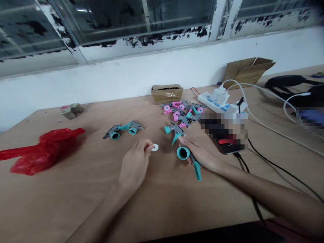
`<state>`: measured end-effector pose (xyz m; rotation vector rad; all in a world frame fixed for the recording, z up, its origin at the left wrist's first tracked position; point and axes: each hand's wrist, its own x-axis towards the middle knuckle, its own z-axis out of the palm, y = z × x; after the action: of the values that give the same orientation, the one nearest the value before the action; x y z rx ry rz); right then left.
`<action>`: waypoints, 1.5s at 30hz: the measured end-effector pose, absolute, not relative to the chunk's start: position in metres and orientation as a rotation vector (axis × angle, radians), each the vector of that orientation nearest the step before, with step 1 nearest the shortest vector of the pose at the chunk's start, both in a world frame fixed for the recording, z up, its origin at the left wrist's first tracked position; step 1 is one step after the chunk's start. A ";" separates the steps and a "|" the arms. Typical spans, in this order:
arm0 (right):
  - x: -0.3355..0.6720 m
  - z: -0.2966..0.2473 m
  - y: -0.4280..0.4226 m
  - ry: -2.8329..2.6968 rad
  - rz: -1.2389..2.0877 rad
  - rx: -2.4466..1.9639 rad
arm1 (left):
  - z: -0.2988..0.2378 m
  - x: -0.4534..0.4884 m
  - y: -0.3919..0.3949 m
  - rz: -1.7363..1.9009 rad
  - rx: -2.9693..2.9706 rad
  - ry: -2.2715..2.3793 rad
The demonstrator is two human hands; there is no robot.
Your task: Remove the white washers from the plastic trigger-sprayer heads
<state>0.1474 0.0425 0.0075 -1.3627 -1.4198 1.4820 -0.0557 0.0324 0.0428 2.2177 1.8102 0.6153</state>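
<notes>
Between the thumb and fingers of my left hand (136, 162) is a small white ring-shaped washer (155, 147). My right hand (199, 153) grips a grey and teal trigger sprayer head (183, 153), its round teal collar facing me and its teal trigger pointing down. Just beyond that hand lies another teal and grey sprayer head (174, 130). Two more teal sprayer heads (124, 129) rest side by side on the table, beyond my left hand. Farther back is a pile of pink, teal and grey sprayer heads (182, 113).
A red plastic bag (48, 152) lies at the left, with small blocks (72, 110) behind it. Against the wall stand a small cardboard box (167, 93) and an open carton (248, 72). A white power strip (215, 103), cables and a phone (229, 147) occupy the right side.
</notes>
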 end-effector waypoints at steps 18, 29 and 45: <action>0.147 -0.005 0.041 -1.427 1.529 -1.173 | 0.032 -0.049 0.033 0.812 2.305 1.441; 0.147 -0.001 0.036 -1.556 1.466 -1.170 | 0.018 -0.028 0.013 0.891 2.343 1.324; 0.159 -0.002 0.045 -1.738 0.950 -1.278 | 0.029 -0.125 0.097 1.078 2.131 2.313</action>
<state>0.1586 0.0453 -0.0024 -1.2781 -1.7382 0.9496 -0.1247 0.0973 0.0290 2.1313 2.3132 1.0776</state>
